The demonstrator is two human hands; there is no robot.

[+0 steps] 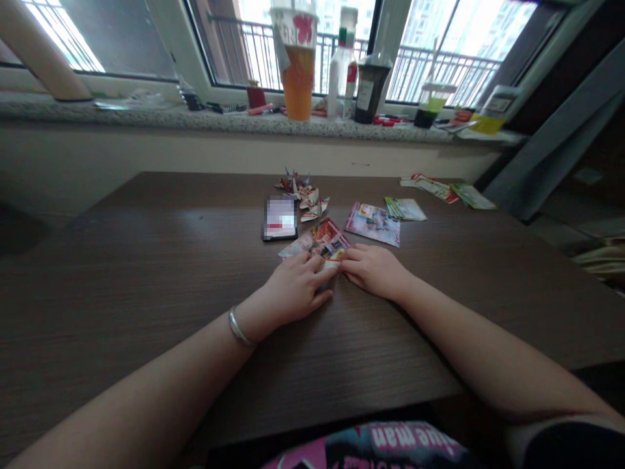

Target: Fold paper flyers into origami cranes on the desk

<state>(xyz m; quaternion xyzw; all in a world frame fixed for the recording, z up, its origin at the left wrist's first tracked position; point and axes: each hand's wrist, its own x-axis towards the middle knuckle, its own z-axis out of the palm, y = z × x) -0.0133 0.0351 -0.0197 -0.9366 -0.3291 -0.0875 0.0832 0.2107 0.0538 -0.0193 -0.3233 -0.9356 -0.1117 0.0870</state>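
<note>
A printed colourful paper sheet lies on the dark wooden table in front of me. My left hand, with a silver bracelet on the wrist, presses its curled fingers on the sheet's near edge. My right hand meets it from the right, fingers pinched on the same edge. Just beyond lie several folded paper cranes and a phone lying flat.
More printed sheets and leaflets lie to the right, others near the far edge. The stone windowsill holds an orange drink cup, bottles, a dark cup and small clutter.
</note>
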